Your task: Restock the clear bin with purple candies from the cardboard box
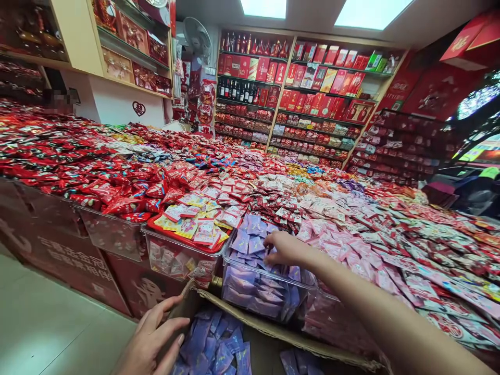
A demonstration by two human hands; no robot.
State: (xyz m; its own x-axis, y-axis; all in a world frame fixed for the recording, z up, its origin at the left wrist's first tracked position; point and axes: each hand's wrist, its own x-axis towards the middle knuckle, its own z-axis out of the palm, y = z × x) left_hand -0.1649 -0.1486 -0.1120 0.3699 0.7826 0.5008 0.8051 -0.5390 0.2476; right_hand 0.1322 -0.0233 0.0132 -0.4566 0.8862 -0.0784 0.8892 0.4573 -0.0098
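Purple packets (253, 244) fill the clear bin (269, 273) under my right hand (284, 249), its grip half-curled; whether it pinches one, I cannot tell. More lie in the carton (250, 318) below; my left hand (151, 336), fingers parted and holding no packet, is at its left edge.

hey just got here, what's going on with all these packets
A person has their right hand over a clear bin of purple packets; whether the fingertips touch them is hard to tell. The left hand is open at the left edge of a cardboard box, which stands below the bin with similar packets inside.
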